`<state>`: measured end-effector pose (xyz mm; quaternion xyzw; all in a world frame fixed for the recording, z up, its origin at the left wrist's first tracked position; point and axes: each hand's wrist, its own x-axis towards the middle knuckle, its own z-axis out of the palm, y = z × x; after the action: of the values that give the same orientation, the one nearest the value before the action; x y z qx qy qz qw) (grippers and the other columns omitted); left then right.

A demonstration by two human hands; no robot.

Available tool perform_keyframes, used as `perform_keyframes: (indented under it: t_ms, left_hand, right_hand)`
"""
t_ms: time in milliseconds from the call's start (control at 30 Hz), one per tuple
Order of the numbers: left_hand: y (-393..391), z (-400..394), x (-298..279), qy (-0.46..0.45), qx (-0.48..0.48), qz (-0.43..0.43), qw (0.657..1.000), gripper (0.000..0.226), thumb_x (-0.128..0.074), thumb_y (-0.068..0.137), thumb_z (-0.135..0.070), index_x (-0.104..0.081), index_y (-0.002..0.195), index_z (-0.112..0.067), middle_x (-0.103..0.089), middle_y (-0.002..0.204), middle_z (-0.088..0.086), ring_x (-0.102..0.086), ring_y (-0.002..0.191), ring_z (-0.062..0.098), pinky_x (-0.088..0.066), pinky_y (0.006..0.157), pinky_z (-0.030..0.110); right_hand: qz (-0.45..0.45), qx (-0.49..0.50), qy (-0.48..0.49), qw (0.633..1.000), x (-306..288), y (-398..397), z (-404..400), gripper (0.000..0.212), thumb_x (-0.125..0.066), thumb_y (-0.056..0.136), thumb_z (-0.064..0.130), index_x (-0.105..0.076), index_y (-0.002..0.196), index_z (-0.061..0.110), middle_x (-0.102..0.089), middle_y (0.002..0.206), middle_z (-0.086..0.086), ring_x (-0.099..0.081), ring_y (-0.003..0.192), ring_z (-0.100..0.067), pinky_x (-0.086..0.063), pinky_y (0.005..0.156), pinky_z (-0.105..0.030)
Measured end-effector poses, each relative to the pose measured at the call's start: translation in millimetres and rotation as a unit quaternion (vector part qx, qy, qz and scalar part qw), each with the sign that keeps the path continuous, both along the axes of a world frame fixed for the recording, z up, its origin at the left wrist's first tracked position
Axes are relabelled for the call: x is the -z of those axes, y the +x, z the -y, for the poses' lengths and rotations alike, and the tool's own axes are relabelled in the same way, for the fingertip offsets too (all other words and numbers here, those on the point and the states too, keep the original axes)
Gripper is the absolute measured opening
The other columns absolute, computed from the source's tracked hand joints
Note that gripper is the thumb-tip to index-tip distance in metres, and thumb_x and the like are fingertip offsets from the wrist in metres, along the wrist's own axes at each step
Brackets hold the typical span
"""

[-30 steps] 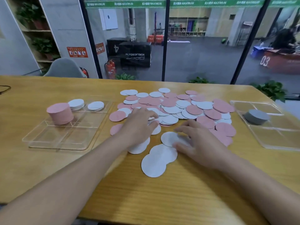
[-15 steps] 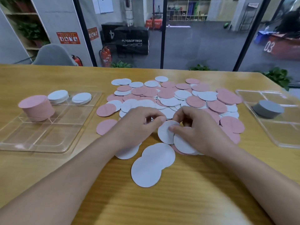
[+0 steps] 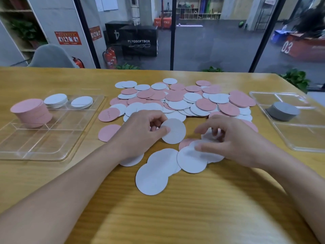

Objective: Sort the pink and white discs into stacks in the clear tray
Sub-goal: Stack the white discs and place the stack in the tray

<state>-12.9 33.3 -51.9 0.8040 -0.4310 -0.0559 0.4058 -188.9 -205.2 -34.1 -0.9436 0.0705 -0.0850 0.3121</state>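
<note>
Pinching a white disc (image 3: 174,131) now lifted off the pile (image 3: 184,101), the left hand (image 3: 140,132) has parted from the right hand (image 3: 233,140) — whose fingers curl loosely over more whites. Collecting continues; the clear tray (image 3: 52,152) sits far left.

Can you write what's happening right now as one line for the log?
left hand: pinching white disc | right hand: fingering white discs on table | clear tray: pink stack, two white stacks

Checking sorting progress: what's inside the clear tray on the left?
The left clear tray holds a tall pink stack and two short white stacks in its far compartments. The near compartments look empty.
</note>
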Motion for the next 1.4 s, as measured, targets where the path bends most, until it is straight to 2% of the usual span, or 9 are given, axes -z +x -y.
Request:
perform_keyframes:
  t_ms: [133,233,433,633,767,867,1000,1200,1400]
  left_hand:
    - [-1,0,1,0.001,-0.006,0.008,1.000,0.013,-0.074,0.105,-0.029,-0.076,0.092,-0.027,-0.073,0.086,-0.008,-0.062,0.077,0.014,-0.046,0.067,0.022]
    - [-1,1,2,-0.005,-0.007,0.008,1.000,0.014,-0.073,0.105,-0.030,-0.076,0.092,-0.029,-0.074,0.087,-0.010,-0.066,0.084,0.014,-0.049,0.070,0.022]
    - [-3,2,4,-0.020,-0.025,-0.002,0.999,0.012,-0.075,0.104,-0.029,-0.077,0.093,-0.028,-0.076,0.086,-0.008,-0.068,0.082,0.015,-0.048,0.068,0.017]
    - [-5,0,-3,-0.069,0.003,-0.071,0.995,0.014,-0.071,0.107,-0.023,-0.076,0.096,-0.016,-0.071,0.081,-0.001,-0.060,0.074,0.025,-0.050,0.068,0.031]
    - [-19,3,-8,-0.093,0.084,-0.191,0.974,0.017,-0.067,0.111,-0.018,-0.073,0.105,-0.004,-0.062,0.087,0.013,-0.053,0.072,0.022,-0.043,0.065,0.031]
    - [-25,4,-9,-0.103,0.096,-0.208,0.968,0.017,-0.071,0.109,-0.018,-0.075,0.106,-0.002,-0.064,0.096,0.030,-0.060,0.074,0.023,-0.050,0.065,0.030]
    - [-21,2,-9,-0.107,0.098,-0.205,0.968,0.009,-0.076,0.104,-0.010,-0.079,0.103,-0.002,-0.073,0.093,0.021,-0.070,0.079,0.024,-0.061,0.077,0.033]
    - [-23,-2,-12,-0.056,0.108,-0.144,0.982,0.016,-0.073,0.103,-0.001,-0.084,0.108,-0.011,-0.083,0.093,0.005,-0.079,0.090,0.020,-0.064,0.086,0.032]
    - [-12,-19,-31,0.128,0.083,-0.021,0.988,0.024,-0.096,0.083,-0.042,-0.082,0.101,-0.035,-0.075,0.094,-0.014,-0.067,0.083,0.005,-0.053,0.073,0.018]
  right_hand:
    - [-0.053,-0.037,-0.044,0.997,-1,-3,-3,0.047,-0.091,0.075,0.062,-0.072,0.118,0.053,-0.054,0.117,0.030,-0.056,0.112,0.003,-0.047,0.082,-0.016]
    - [-0.057,-0.047,-0.037,0.997,0,-2,-9,0.041,-0.090,0.079,0.059,-0.072,0.116,0.060,-0.055,0.121,0.027,-0.056,0.116,0.002,-0.050,0.088,-0.024]
    - [0.010,-0.034,0.006,0.999,9,6,-18,0.029,-0.090,0.086,0.041,-0.075,0.108,0.049,-0.058,0.116,0.023,-0.057,0.110,-0.005,-0.048,0.085,-0.024]
    - [0.110,0.008,0.106,0.988,15,13,-19,0.019,-0.083,0.095,0.025,-0.064,0.092,0.026,-0.067,0.085,0.010,-0.057,0.073,-0.013,-0.046,0.065,-0.023]
    - [0.131,0.020,0.138,0.981,20,18,-23,0.014,-0.073,0.102,0.033,-0.059,0.105,0.033,-0.073,0.094,0.005,-0.069,0.083,-0.023,-0.059,0.073,-0.045]
    - [0.120,-0.004,0.087,0.989,23,16,-27,0.006,-0.067,0.105,0.032,-0.063,0.109,0.034,-0.070,0.093,0.010,-0.065,0.078,-0.011,-0.051,0.066,-0.025]
    - [0.134,0.012,0.067,0.989,21,17,-29,0.011,-0.068,0.106,0.032,-0.062,0.099,0.025,-0.067,0.078,0.005,-0.059,0.066,-0.014,-0.043,0.054,-0.024]
    - [0.081,-0.051,-0.033,0.995,23,14,-32,0.013,-0.056,0.110,0.038,-0.059,0.122,0.032,-0.068,0.088,0.012,-0.061,0.080,-0.011,-0.050,0.070,-0.037]
    - [0.111,-0.019,-0.057,0.992,26,12,-21,0.018,-0.059,0.109,0.033,-0.053,0.095,0.024,-0.058,0.078,0.009,-0.055,0.075,-0.015,-0.047,0.066,-0.041]
